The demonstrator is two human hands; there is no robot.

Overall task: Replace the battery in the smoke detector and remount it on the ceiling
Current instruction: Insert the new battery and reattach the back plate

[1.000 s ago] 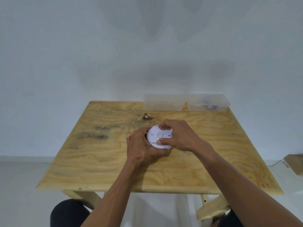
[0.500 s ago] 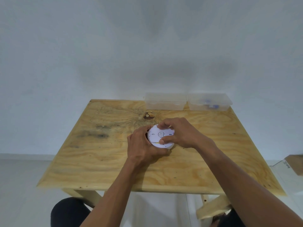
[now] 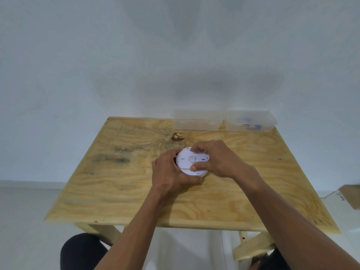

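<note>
White smoke detector (image 3: 187, 162) between left hand (image 3: 171, 174) and right hand (image 3: 218, 160) fingers (image 3: 196, 149).

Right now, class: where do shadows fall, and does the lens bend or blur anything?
Head view: soft, diffuse light; faint grey shadows smudge the wall, and a dim one lies under the left hand beside the smoke detector. Wide-angle bowing splays the table edges. The right box contents look blurred.
</note>
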